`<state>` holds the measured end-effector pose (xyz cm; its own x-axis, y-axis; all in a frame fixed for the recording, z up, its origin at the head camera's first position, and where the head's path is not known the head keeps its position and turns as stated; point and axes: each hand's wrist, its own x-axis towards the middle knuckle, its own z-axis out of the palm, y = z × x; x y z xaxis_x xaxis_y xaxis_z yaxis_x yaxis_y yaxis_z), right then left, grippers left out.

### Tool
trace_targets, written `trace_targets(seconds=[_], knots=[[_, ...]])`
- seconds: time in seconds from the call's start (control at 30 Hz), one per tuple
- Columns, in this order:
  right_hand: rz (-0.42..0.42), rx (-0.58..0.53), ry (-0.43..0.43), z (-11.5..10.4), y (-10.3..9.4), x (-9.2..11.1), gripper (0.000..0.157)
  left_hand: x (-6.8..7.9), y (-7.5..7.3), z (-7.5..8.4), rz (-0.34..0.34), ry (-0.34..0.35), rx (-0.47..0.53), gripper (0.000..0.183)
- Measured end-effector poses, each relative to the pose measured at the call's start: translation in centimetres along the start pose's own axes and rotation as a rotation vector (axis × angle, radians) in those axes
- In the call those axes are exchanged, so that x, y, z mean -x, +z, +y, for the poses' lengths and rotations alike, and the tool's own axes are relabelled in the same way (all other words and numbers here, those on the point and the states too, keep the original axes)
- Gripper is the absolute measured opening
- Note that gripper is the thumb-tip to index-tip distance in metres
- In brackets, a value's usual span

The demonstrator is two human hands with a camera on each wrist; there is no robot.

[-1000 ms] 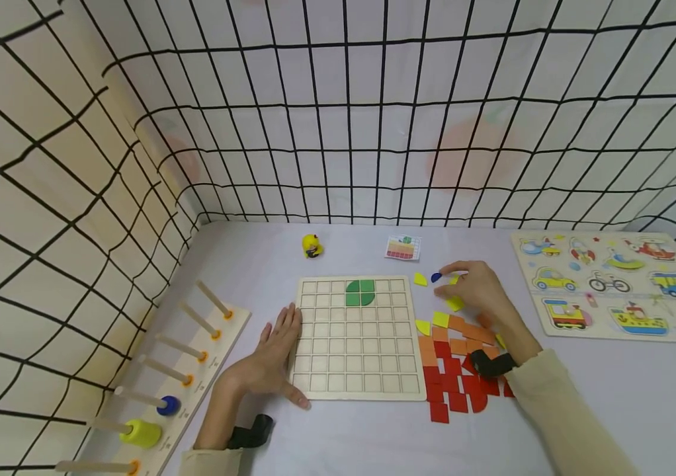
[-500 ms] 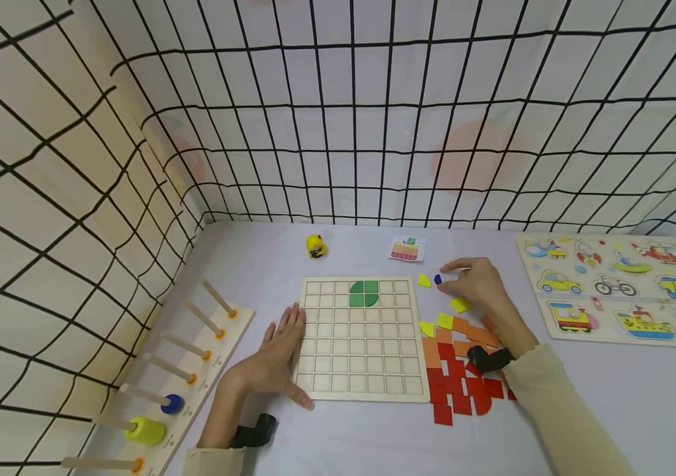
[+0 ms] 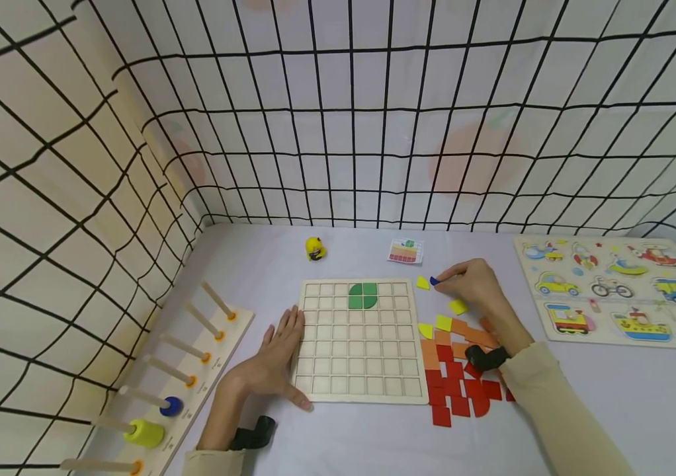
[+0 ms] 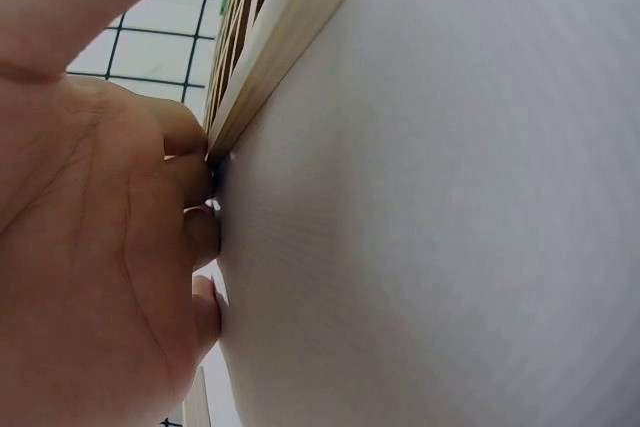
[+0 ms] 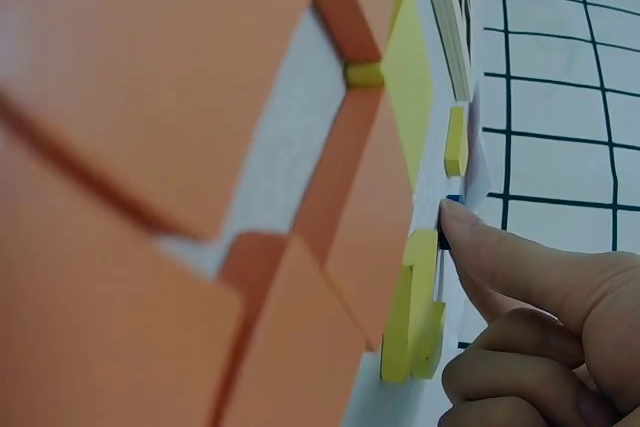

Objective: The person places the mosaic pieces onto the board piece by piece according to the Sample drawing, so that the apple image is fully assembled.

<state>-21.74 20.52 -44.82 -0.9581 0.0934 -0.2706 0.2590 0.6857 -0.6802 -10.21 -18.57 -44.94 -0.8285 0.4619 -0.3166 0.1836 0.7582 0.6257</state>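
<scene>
In the head view, my right hand (image 3: 473, 285) pinches a small dark blue tile (image 3: 434, 281) between thumb and index finger, beside a yellow quarter-round tile (image 3: 422, 283). The right wrist view shows the blue tile (image 5: 446, 237) at the thumb tip, low over the tabletop. My left hand (image 3: 272, 363) lies with its fingers stretched along the left edge of a wooden grid board (image 3: 352, 337), thumb at the near corner. Green tiles (image 3: 363, 295) form a leaf shape in the board's upper rows. Up close, the left wrist view has the fingers against the board's edge (image 4: 290, 47).
Right of the board lie red tiles (image 3: 452, 386), orange tiles (image 3: 470, 330) and more yellow tiles (image 3: 458, 306). A pattern card (image 3: 406, 251) and a yellow duck (image 3: 315, 248) sit behind it. A vehicle puzzle (image 3: 606, 311) flanks the right, a peg rack (image 3: 210, 370) the left.
The right thumb and index finger have closed from a spread pose onto the blue tile, which has turned and shifted slightly left. The left hand keeps its place at the board.
</scene>
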Motion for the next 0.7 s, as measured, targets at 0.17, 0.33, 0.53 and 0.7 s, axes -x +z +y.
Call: trace_targets(seconds=[0.17,0.33,0.53,0.7], knots=[[-0.018,0.012,0.002,0.0,0.0,0.2,0.029,0.1,0.1,-0.2,0.004,-0.001,-0.004,0.158],[-0.007,0.017,-0.071,-1.4,0.2,1.5,0.025,0.0,0.2,-0.3,0.005,0.006,0.006,0.157],[-0.137,-0.033,-0.227,-6.4,4.0,3.5,0.016,0.1,0.2,-0.5,0.006,0.004,0.005,0.158],[-0.183,-0.021,-0.273,-9.9,8.1,4.3,0.011,0.1,0.1,-0.4,0.001,0.009,0.011,0.157]])
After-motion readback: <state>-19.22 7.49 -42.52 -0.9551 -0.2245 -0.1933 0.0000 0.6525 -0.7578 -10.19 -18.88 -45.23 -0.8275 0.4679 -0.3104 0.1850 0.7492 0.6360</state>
